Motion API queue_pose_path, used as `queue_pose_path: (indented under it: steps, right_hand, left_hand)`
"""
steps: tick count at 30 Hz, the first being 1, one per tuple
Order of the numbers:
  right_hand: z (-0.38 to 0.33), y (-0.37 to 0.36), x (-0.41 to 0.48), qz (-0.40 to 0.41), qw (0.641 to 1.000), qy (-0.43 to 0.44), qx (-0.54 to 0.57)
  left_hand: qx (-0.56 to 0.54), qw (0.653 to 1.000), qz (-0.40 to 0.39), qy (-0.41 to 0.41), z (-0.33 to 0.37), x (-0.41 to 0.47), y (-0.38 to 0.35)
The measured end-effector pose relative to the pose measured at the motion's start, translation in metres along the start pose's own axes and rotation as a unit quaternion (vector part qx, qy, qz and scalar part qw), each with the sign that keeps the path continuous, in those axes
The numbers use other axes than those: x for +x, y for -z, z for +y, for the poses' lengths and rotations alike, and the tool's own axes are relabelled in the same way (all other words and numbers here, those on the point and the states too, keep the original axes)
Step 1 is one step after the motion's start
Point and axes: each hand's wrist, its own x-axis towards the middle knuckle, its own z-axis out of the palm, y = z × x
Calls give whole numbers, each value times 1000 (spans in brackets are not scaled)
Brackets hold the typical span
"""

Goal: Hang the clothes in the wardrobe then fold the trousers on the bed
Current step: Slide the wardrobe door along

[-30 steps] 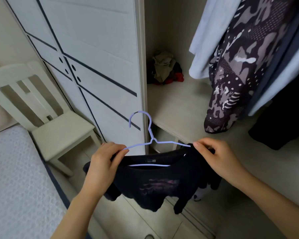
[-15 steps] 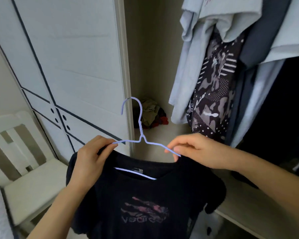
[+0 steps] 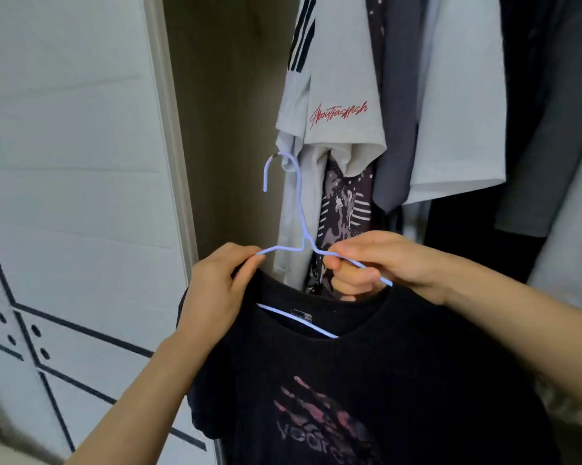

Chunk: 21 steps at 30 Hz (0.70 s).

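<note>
A black T-shirt (image 3: 376, 380) with a pink print hangs on a light blue wire hanger (image 3: 299, 209), held up in front of the open wardrobe. My left hand (image 3: 215, 290) pinches the hanger's left arm together with the shirt's shoulder. My right hand (image 3: 376, 263) grips the hanger's right arm just beside the neck. The hook points up and to the left, near the hanging clothes. The wardrobe rail is out of view.
Several garments hang inside the wardrobe: a white T-shirt with red script (image 3: 336, 95), a patterned dark shirt (image 3: 343, 209), a grey one (image 3: 396, 112) and another white one (image 3: 460, 112). The white wardrobe door (image 3: 75, 162) with black lines stands at the left.
Both hands have lifted the hanger and black T-shirt higher and closer to the hanging clothes. My view has tilted up, so the chair and wardrobe floor have dropped out of sight.
</note>
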Motion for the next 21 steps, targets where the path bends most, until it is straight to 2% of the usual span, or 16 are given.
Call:
queue_pose_path:
  steps: [3,6,9,11,14,16,19,21]
  right_hand:
    - [-19,3,7,62,998,7,24]
    - [-38,2,19,100,994,23,43]
    - [-58,4,32,129,990,43,38]
    - [-72,3,40,154,986,61,20]
    - [-93,-4,59,205,974,95,2]
    - [-106,-8,76,225,967,115,-9]
    - [-124,-12,97,216,965,141,-53]
    - [-134,-11,108,209,960,148,-111]
  left_hand:
    - [59,997,-21,-36,6,38,-10]
    - [84,996,-35,-24,17,68,-11]
    - [62,998,-17,0,29,87,-1]
    - [25,999,-15,30,36,95,9]
    - [-86,989,-80,88,50,103,24]
    - [-180,963,-142,142,61,106,35]
    - [-249,917,-245,193,71,110,50]
    - [-272,904,-256,210,77,115,57]
